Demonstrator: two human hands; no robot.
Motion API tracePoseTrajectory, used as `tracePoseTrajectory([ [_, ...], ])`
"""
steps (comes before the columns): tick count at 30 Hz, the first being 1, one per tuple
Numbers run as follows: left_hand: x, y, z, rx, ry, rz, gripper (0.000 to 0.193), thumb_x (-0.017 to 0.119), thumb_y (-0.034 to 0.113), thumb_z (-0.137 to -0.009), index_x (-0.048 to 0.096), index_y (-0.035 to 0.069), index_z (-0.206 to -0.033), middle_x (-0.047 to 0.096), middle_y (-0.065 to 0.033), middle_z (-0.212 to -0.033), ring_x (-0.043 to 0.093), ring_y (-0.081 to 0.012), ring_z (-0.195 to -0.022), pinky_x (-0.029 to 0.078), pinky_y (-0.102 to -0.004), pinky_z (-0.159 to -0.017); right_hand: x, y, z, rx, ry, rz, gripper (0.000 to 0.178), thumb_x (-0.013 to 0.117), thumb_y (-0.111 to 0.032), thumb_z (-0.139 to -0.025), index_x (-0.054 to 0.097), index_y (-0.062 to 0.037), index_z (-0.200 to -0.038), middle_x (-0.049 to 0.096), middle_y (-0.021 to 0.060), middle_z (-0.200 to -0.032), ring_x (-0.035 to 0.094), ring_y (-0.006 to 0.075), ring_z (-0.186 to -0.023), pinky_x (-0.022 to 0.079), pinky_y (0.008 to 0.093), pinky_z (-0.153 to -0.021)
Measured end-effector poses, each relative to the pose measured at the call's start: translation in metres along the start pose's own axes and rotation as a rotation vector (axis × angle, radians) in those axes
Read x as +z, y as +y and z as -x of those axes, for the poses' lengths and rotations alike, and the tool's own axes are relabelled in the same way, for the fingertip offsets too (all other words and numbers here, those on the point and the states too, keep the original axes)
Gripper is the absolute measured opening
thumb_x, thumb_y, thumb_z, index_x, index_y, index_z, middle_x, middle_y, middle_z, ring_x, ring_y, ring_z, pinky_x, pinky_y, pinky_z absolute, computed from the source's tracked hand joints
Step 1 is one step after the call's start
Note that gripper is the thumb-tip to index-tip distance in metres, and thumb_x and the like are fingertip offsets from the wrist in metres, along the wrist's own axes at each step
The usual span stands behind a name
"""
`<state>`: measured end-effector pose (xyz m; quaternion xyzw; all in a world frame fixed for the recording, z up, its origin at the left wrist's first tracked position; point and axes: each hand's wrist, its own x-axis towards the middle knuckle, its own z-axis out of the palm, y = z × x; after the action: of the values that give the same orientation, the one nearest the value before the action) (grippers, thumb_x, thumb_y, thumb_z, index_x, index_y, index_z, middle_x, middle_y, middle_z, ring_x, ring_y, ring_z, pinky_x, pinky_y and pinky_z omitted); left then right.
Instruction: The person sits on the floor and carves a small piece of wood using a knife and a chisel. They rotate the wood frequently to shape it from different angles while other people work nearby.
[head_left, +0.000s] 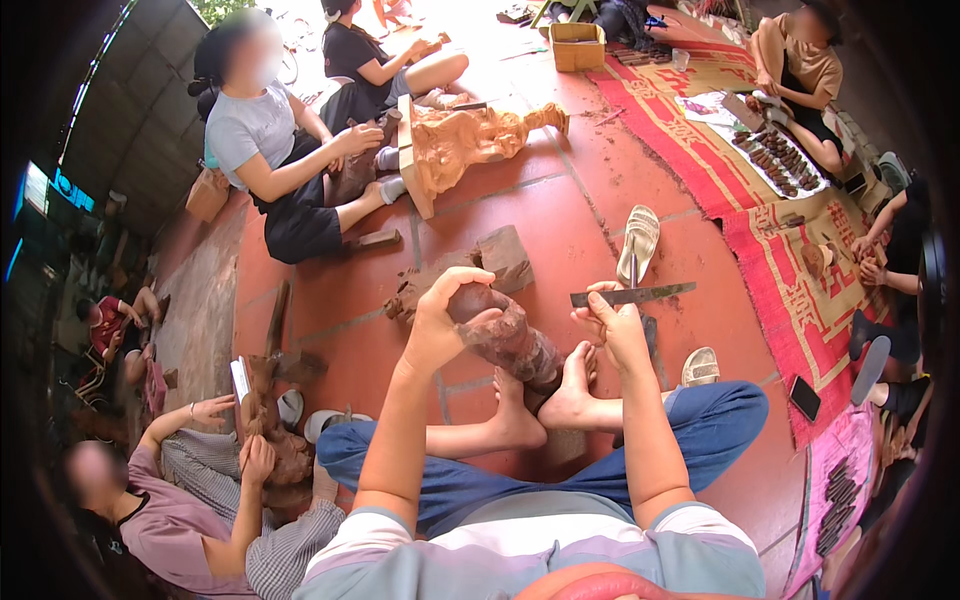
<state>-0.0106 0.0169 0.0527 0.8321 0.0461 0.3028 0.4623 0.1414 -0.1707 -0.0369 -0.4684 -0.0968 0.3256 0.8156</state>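
My left hand (447, 318) is closed round the upper end of a brown wood carving (520, 345). The carving slants down toward me, and its lower end rests between my bare feet (572, 398). In my right hand (617, 328) is a flat, dark metal file (655, 293), pinched between thumb and fingers near its left end. It lies roughly level, apart from the carving, its narrower end pointing right. Behind my left hand a rough wood block (505, 258) lies on the red tiles.
A pale sandal (640, 240) lies beyond my right hand. Left, a person holds another carving (290, 455). Ahead, a large orange-brown carved figure (470, 145) lies beside a seated person. On the right are a red-and-yellow mat (735, 240), rows of tools (785, 160) and a phone (804, 398).
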Motion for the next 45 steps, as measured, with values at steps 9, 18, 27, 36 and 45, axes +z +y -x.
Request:
tracePoseTrajectory([
  [9,0.017,-0.021,0.004,-0.258,0.267,0.525,0.055,0.030,0.038,-0.098,0.063,-0.005,-0.085,0.065,-0.0155,-0.090,0.062,-0.0232,-0.088,0.047,-0.0332,-0.083,0.040,-0.017,0.015,-0.078,-0.142,0.043,0.012,0.058,-0.007,-0.091,0.058,-0.0017,-0.101,0.063,0.0068,-0.096,0.064,0.0163,-0.091,0.054,0.0287,-0.080],
  [18,0.031,-0.022,0.009,-0.326,0.431,0.848,0.064,0.021,0.044,-0.098,0.060,-0.007,-0.094,0.065,-0.0180,-0.093,0.062,-0.0238,-0.085,0.050,-0.0328,-0.082,0.096,-0.025,0.018,-0.290,-0.388,0.151,0.011,0.068,-0.001,-0.082,0.062,-0.0028,-0.091,0.064,0.0047,-0.093,0.059,0.0099,-0.089,0.047,0.0238,-0.079],
  [27,0.030,-0.015,0.006,-0.342,0.408,0.773,0.062,0.021,0.040,-0.099,0.060,-0.008,-0.094,0.065,-0.0202,-0.093,0.063,-0.0242,-0.086,0.050,-0.0338,-0.083,0.092,-0.030,-0.014,-0.112,-0.455,0.108,0.013,0.069,-0.008,-0.083,0.058,-0.0018,-0.084,0.061,0.0029,-0.081,0.056,0.0062,-0.081,0.045,0.0241,-0.070],
  [36,0.033,-0.022,0.008,-0.323,0.434,0.746,0.061,0.019,0.038,-0.098,0.061,-0.007,-0.097,0.065,-0.0197,-0.094,0.063,-0.0248,-0.087,0.050,-0.0336,-0.084,0.087,-0.030,-0.034,0.049,-0.609,0.075,0.012,0.069,-0.007,-0.084,0.058,-0.0041,-0.086,0.058,0.0006,-0.077,0.055,0.0065,-0.077,0.045,0.0209,-0.059],
  [45,0.033,-0.021,0.010,-0.318,0.493,0.842,0.062,0.026,0.040,-0.098,0.060,-0.011,-0.097,0.065,-0.0214,-0.097,0.062,-0.0268,-0.092,0.048,-0.0359,-0.088,0.096,-0.025,-0.025,-0.125,-0.674,0.216,0.015,0.067,-0.010,-0.086,0.053,-0.0054,-0.087,0.064,0.0061,-0.087,0.060,0.0116,-0.088,0.046,0.0242,-0.076],
])
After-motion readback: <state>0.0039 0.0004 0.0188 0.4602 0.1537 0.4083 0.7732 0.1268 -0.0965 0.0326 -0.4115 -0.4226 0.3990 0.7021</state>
